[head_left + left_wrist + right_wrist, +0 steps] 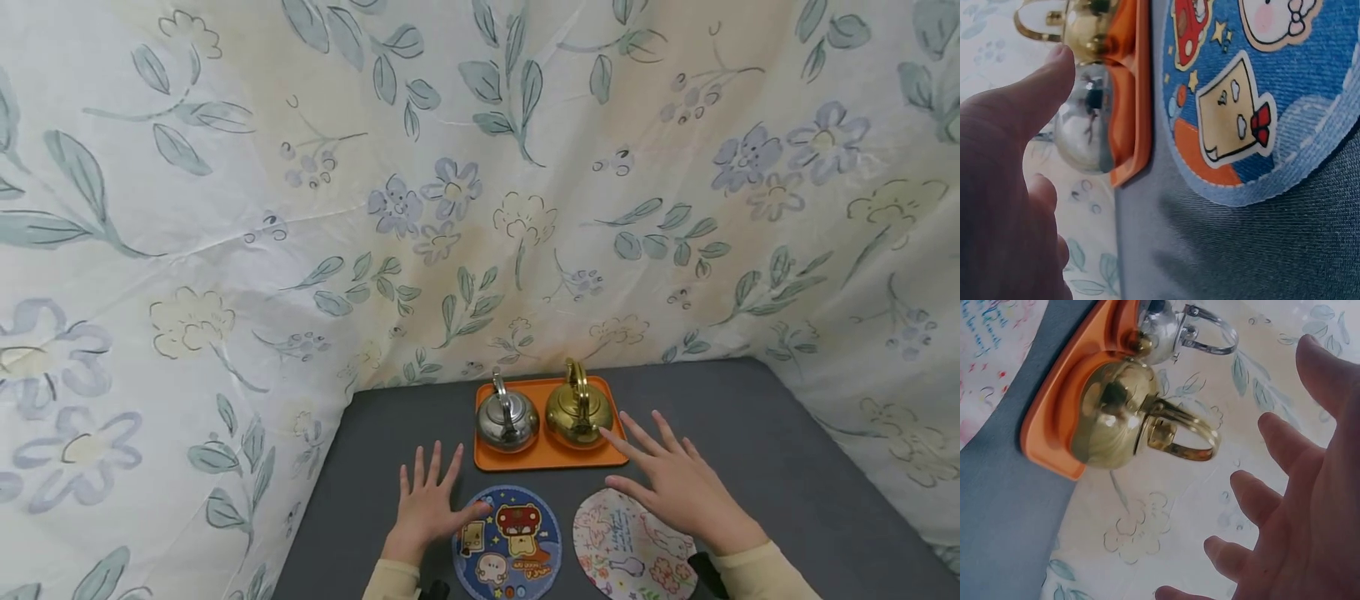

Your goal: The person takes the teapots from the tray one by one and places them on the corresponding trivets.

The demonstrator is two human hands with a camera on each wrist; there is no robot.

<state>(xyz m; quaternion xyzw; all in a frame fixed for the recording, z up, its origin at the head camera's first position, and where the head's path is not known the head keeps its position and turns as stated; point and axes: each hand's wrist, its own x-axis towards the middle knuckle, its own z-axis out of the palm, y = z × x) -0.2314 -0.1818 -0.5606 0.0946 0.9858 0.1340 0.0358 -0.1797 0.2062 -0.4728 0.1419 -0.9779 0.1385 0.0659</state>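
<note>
My left hand (429, 507) has its fingers spread and holds nothing; in the head view its thumb overlaps the left edge of a round blue mat (538, 521) with cartoon patches. Fingers apart and holding nothing, my right hand (678, 483) is over the far side of a round white floral mat (618, 542). Beyond the hands, a silver teapot (507, 419) and a gold teapot (573, 414) stand side by side on an orange tray (487, 460). The right wrist view shows the gold teapot's arched handle (1188, 431), apart from the fingers.
A dark grey table (390, 425) lies under everything. Floral cloth (450, 250) hangs behind the tray and along both sides of the table. The tray stands close to the back edge, with the two mats in front of it.
</note>
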